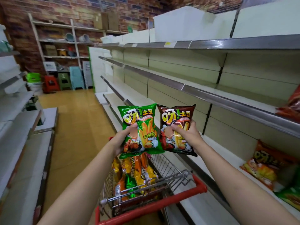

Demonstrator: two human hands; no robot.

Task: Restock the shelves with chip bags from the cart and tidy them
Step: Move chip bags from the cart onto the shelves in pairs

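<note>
green bag [142, 129] pinched in left hand [123, 137] | brown bag [177, 127] gripped in right hand [186, 135], both upright | shelves [227, 98] at frame right; right hand nearer

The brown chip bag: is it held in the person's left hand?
No: the right hand grips the brown chip bag, while the left hand holds the green one.

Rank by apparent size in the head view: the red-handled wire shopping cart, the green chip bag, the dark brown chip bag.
1. Red-handled wire shopping cart, clearly largest.
2. Green chip bag and dark brown chip bag: near equal, held side by side; not ranked.
</note>
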